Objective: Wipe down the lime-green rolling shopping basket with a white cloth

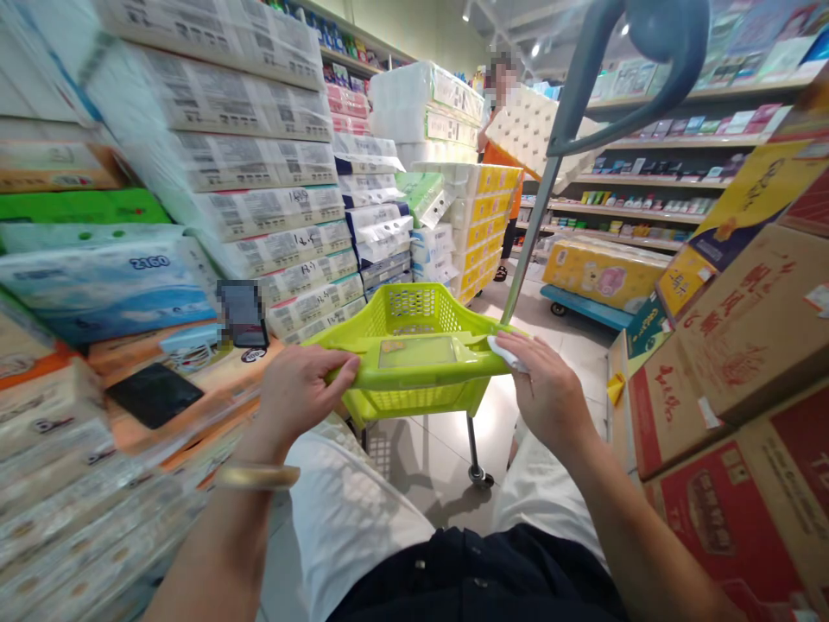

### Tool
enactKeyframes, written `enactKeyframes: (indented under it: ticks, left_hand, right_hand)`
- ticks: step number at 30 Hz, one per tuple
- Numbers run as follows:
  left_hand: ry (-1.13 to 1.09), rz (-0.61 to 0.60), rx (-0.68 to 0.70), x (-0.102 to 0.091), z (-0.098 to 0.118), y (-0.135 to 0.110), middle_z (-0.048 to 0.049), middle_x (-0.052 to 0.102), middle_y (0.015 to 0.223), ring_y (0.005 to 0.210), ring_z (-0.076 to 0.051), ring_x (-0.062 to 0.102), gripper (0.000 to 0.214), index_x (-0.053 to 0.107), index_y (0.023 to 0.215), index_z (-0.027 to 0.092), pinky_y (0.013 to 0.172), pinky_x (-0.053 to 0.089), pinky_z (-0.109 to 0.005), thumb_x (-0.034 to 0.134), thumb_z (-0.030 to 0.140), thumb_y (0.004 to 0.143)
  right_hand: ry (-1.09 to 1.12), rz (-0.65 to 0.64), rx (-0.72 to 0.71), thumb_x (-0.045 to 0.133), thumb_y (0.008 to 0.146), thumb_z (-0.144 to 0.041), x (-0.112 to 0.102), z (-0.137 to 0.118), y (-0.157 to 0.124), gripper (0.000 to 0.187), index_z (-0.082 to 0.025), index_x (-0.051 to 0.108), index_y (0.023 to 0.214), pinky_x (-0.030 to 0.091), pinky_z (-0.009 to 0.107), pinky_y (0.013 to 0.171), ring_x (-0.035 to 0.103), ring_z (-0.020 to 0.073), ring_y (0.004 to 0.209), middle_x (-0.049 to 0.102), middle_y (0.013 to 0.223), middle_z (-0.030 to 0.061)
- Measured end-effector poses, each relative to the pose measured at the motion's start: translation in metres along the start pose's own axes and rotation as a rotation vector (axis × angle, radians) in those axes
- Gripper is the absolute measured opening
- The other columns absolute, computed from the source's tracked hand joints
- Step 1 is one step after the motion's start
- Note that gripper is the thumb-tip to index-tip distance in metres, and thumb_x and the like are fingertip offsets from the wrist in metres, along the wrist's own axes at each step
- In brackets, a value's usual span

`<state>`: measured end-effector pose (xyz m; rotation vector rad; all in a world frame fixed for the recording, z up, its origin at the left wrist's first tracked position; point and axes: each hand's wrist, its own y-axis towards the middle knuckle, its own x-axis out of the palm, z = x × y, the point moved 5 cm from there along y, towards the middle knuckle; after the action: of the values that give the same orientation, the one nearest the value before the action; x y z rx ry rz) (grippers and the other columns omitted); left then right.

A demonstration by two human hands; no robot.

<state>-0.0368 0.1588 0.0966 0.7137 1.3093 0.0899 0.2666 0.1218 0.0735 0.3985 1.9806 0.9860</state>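
Observation:
In front of my lap stands a lime-green wheeled shopping basket (pixel 420 377), its mesh walls and a caster showing beneath. My left hand (pixel 307 384) is closed over the left end of its near rim, thumb lying along the top. At the right end, my right hand (pixel 547 380) presses a folded white cloth or tissue (pixel 505 352) against the rim; the fingers partly hide it. A clear label window (pixel 418 351) sits on the rim between my hands. From the basket's right side rises a metal pole (pixel 534 233) with a grey-blue loop handle (pixel 586 73).
Wrapped tissue packs (pixel 259 155) are stacked high on the left. A phone (pixel 244 315) and a black flat object (pixel 154 395) rest on lower packs. Cardboard boxes (pixel 744 328) line the right. Behind, a person in orange (pixel 511 168) is beside a large white pack (pixel 528 125); a blue trolley (pixel 586 307) carries packs.

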Motion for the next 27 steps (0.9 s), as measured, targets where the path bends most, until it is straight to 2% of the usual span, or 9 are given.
enactKeyframes:
  ticks: [3, 10, 12, 18, 20, 25, 27]
  left_hand:
    - [0.009, 0.000, -0.005, 0.000, -0.002, 0.001, -0.0043, 0.066, 0.062, 0.060, -0.017, 0.055, 0.051, 0.073, 0.070, 0.021, 0.058, 0.030, -0.028, 0.036, 0.050, 0.092]
    - [0.027, -0.004, -0.030, 0.000, -0.004, 0.000, -0.0046, 0.067, 0.064, 0.063, -0.018, 0.056, 0.051, 0.075, 0.075, 0.022, 0.060, 0.032, -0.028, 0.037, 0.052, 0.092]
    - [0.020, -0.009, -0.035, 0.001, -0.004, 0.000, -0.0044, 0.067, 0.064, 0.063, -0.018, 0.055, 0.050, 0.074, 0.074, 0.023, 0.060, 0.032, -0.028, 0.037, 0.052, 0.091]
    - [-0.002, 0.017, -0.037, 0.000, -0.002, 0.001, -0.0041, 0.065, 0.061, 0.060, -0.017, 0.053, 0.050, 0.075, 0.073, 0.023, 0.058, 0.030, -0.029, 0.038, 0.051, 0.090]
    - [0.000, 0.019, -0.033, 0.000, -0.001, 0.001, -0.0044, 0.065, 0.061, 0.060, -0.017, 0.053, 0.050, 0.075, 0.073, 0.023, 0.058, 0.030, -0.029, 0.037, 0.051, 0.091]
    - [0.000, 0.004, -0.031, -0.001, 0.000, 0.001, -0.0051, 0.066, 0.062, 0.060, -0.018, 0.054, 0.050, 0.074, 0.071, 0.022, 0.058, 0.031, -0.029, 0.038, 0.050, 0.091]
    - [0.000, 0.004, -0.034, -0.001, -0.002, 0.001, -0.0050, 0.066, 0.063, 0.061, -0.018, 0.054, 0.049, 0.074, 0.071, 0.023, 0.058, 0.031, -0.029, 0.038, 0.050, 0.090]
  right_hand:
    - [-0.015, 0.034, 0.043, 0.046, 0.089, -0.010, -0.002, 0.006, 0.000, 0.036, -0.020, 0.069, 0.114, 0.046, 0.051, 0.107, 0.065, 0.0250, 0.118, 0.072, 0.120, 0.0101]
    - [0.078, -0.038, -0.083, 0.043, 0.087, -0.004, 0.021, -0.042, -0.001, 0.045, -0.020, 0.066, 0.121, 0.044, 0.046, 0.111, 0.062, 0.0211, 0.123, 0.068, 0.128, 0.0086]
    - [0.087, -0.045, -0.073, 0.043, 0.086, -0.004, 0.019, -0.037, -0.001, 0.045, -0.021, 0.066, 0.121, 0.043, 0.047, 0.112, 0.062, 0.0210, 0.122, 0.069, 0.126, 0.0076]
    - [-0.003, 0.014, 0.043, 0.045, 0.088, -0.010, -0.001, 0.011, 0.000, 0.038, -0.022, 0.068, 0.116, 0.042, 0.053, 0.110, 0.064, 0.0244, 0.119, 0.071, 0.122, 0.0082]
    - [-0.040, 0.040, 0.077, 0.045, 0.089, -0.011, -0.001, 0.012, 0.001, 0.036, -0.021, 0.068, 0.114, 0.044, 0.054, 0.108, 0.065, 0.0260, 0.118, 0.072, 0.120, 0.0093]
    - [0.035, -0.008, -0.025, 0.044, 0.087, -0.007, 0.018, -0.029, 0.001, 0.041, -0.021, 0.067, 0.118, 0.042, 0.050, 0.112, 0.063, 0.0227, 0.121, 0.070, 0.125, 0.0088]
    - [0.069, -0.038, -0.057, 0.043, 0.087, -0.006, 0.022, -0.036, 0.002, 0.044, -0.022, 0.066, 0.120, 0.041, 0.049, 0.113, 0.062, 0.0212, 0.122, 0.069, 0.127, 0.0080]
